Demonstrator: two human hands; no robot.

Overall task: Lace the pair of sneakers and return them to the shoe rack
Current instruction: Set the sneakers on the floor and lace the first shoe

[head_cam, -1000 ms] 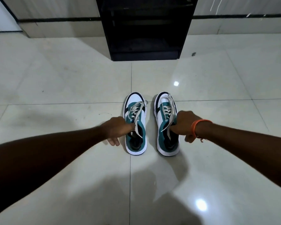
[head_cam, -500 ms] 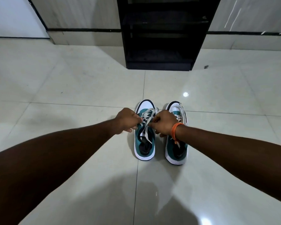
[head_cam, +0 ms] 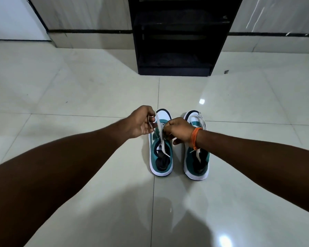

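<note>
Two teal and white sneakers stand side by side on the tiled floor, toes pointing away from me. Over the left sneaker [head_cam: 161, 158] both hands work its white lace [head_cam: 162, 139]. My left hand [head_cam: 141, 123] pinches one lace end lifted above the toe. My right hand [head_cam: 178, 130], with an orange band at the wrist, grips the other end close beside it. One lace tail hangs down over the shoe's opening. The right sneaker [head_cam: 197, 162] stands untouched, partly hidden by my right wrist, its lace loose.
A black open shoe rack [head_cam: 177, 41] stands against the far wall straight ahead, beyond the sneakers. Glossy pale floor tiles [head_cam: 78, 97] stretch all around. A small dark speck [head_cam: 226, 71] lies right of the rack's base.
One second ago each hand was on its own sneaker. My right hand has crossed to the left sneaker, and both hands have lifted its lace ends. The view has shifted closer to the rack.
</note>
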